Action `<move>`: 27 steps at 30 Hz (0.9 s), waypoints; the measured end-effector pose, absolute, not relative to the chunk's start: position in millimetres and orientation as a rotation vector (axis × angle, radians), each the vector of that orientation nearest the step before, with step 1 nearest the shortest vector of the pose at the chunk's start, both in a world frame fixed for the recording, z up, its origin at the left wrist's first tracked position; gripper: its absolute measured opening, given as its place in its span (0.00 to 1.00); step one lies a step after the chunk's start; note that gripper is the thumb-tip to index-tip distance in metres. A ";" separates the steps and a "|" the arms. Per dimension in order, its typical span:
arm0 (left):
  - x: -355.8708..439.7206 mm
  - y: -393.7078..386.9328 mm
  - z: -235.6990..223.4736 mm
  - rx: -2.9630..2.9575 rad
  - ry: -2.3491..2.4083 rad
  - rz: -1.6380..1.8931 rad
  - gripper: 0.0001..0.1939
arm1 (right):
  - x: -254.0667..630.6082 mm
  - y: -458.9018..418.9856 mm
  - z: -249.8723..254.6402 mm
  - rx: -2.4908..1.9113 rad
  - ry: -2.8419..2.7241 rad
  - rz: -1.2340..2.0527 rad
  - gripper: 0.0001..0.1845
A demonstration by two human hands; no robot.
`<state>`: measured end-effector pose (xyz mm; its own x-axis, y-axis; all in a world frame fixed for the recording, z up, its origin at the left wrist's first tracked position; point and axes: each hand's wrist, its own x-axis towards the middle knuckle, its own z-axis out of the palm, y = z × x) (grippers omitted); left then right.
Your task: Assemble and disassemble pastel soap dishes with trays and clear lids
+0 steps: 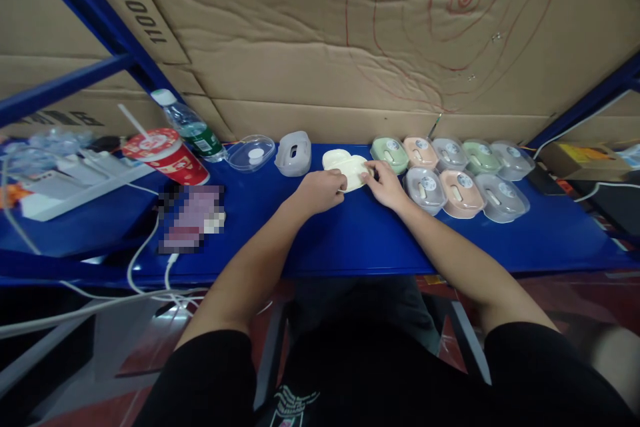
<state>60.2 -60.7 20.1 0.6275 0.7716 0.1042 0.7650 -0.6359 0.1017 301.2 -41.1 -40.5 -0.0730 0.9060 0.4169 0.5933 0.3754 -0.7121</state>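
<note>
A cream two-lobed piece (356, 172), shallow and plastic-looking, lies between my hands over the blue table. My left hand (319, 193) is closed at its front left edge, with the fingers curled in. At the right edge, my right hand (385, 184) grips the piece between thumb and fingers. Left of it stands a grey open-topped container (293, 155) with a dark slot in its wall. Beside that lies a clear oval lid (251, 153) with a white round sticker. What lies under my fingers is hidden.
Two rows of lidded containers, including a green one (389, 155) and a peach one (461, 193), stand to the right. On the left are a red cup (173, 157) with a straw, a water bottle (195, 130), a power strip (75, 180) and white cables. Cardboard (280, 33) rises behind.
</note>
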 end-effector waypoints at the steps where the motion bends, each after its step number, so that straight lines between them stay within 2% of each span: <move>1: 59.3 -61.0 21.0 2.791 1.292 0.250 0.11 | 300.3 -42.0 -40.6 -1.317 -1.807 0.422 0.20; 5: 54.1 -60.6 24.2 2.721 1.072 0.341 0.09 | 300.7 -46.8 -35.2 -1.292 -1.834 0.307 0.20; 9: 51.6 -58.9 26.0 2.526 0.901 0.090 0.03 | 300.5 -53.1 -28.3 -1.327 -1.935 0.321 0.17; 13: 52.7 -58.1 27.6 2.386 0.936 -0.086 0.14 | 293.5 -58.8 -27.5 -1.349 -2.127 0.395 0.11; 17: 53.9 -59.7 31.0 2.377 1.023 -0.101 0.17 | 289.2 -63.2 -24.7 -1.317 -2.215 0.387 0.12; 21: 54.6 -63.4 35.0 2.386 1.074 -0.117 0.24 | 292.0 -65.7 -18.4 -1.390 -2.246 0.369 0.13; 27: 52.8 -65.8 33.9 2.463 1.161 -0.008 0.20 | 299.1 -62.7 -12.6 -1.440 -2.213 0.504 0.06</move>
